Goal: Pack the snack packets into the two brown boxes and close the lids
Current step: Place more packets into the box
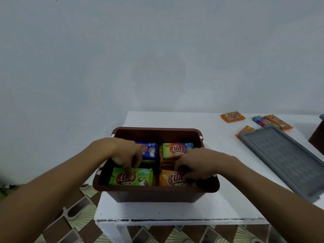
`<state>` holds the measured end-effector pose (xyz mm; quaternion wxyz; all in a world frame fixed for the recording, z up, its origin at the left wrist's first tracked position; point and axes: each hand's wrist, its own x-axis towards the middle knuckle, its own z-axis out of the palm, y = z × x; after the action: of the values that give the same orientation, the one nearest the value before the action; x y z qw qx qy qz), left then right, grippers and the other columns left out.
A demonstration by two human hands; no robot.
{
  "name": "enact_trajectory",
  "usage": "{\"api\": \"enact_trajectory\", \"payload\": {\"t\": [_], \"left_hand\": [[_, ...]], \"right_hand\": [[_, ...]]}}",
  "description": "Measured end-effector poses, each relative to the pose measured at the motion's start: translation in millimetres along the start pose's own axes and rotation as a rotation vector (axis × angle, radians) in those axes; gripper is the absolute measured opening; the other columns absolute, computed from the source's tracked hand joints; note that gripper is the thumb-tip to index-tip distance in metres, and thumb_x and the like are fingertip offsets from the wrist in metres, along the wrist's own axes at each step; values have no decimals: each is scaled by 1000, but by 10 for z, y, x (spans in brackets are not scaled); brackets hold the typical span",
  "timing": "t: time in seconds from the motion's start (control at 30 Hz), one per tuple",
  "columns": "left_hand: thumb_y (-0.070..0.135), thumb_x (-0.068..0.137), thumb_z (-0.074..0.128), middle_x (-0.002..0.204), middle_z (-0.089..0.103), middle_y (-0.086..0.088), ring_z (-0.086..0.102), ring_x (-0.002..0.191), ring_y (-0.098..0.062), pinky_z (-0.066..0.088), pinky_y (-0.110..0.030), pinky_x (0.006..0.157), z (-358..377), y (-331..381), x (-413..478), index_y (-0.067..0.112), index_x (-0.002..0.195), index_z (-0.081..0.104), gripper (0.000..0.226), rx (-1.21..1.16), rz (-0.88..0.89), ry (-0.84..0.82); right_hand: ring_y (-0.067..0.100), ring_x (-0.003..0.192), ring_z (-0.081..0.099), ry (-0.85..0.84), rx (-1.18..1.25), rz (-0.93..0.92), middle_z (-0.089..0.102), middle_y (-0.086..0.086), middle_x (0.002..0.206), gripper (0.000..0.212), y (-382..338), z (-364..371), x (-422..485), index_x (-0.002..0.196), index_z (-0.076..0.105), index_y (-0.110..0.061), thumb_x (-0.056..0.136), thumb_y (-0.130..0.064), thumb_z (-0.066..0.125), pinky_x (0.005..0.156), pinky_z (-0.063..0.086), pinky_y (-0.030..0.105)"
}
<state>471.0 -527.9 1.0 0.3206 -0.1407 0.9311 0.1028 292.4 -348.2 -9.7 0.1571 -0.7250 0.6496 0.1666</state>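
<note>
A brown box stands open on the white table, filled with snack packets. Inside lie a green packet at front left, a blue packet behind it, a rainbow packet at back right and an orange packet at front right. My left hand reaches into the box and presses a fingertip on the green packet. My right hand curls its fingers round the far edge of the orange packet. A grey lid lies flat to the right.
Loose packets lie at the table's back right: an orange packet, another orange one on a multicoloured one, and one partly under the lid. A dark box corner shows at the right edge. Patterned floor tiles lie below.
</note>
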Motion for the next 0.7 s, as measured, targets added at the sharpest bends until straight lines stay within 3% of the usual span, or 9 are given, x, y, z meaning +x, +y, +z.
{"api": "enact_trajectory", "payload": {"t": [0.1,0.23,0.47,0.6,0.7], "left_hand": [[43,78,77,94,63,14,60,81,-4,53,-21,70,-16,-1,-6,25,105,67,33,-70,22,69],[43,83,71,84,63,13,62,76,-5,56,-29,69,-18,-18,83,27,93,65,19,-154,96,294],[38,89,65,82,62,15,59,73,-1,53,-30,67,-139,143,419,27,97,62,14,-139,195,521],[43,90,61,83,57,18,53,74,0,50,-28,66,-373,390,665,30,95,59,14,-87,224,697],[45,90,58,83,58,17,53,74,-1,48,-27,66,-566,618,859,30,92,58,15,-76,267,776]], "right_hand": [[15,115,56,45,40,-17,60,-5,129,39,26,-8,-16,133,54,-27,95,-33,58,97,49,36],[12,109,58,171,106,-20,63,-7,122,36,107,-17,-53,129,56,-29,94,-33,58,93,52,35],[5,99,55,564,245,55,64,-12,113,26,508,8,-159,118,61,-27,92,-32,59,84,48,27],[7,96,57,792,331,157,66,-12,104,17,936,211,-323,109,66,-24,94,-27,59,85,48,29],[10,104,56,768,368,313,65,-9,110,19,1364,418,-502,112,65,-24,94,-29,60,92,46,33]]}}
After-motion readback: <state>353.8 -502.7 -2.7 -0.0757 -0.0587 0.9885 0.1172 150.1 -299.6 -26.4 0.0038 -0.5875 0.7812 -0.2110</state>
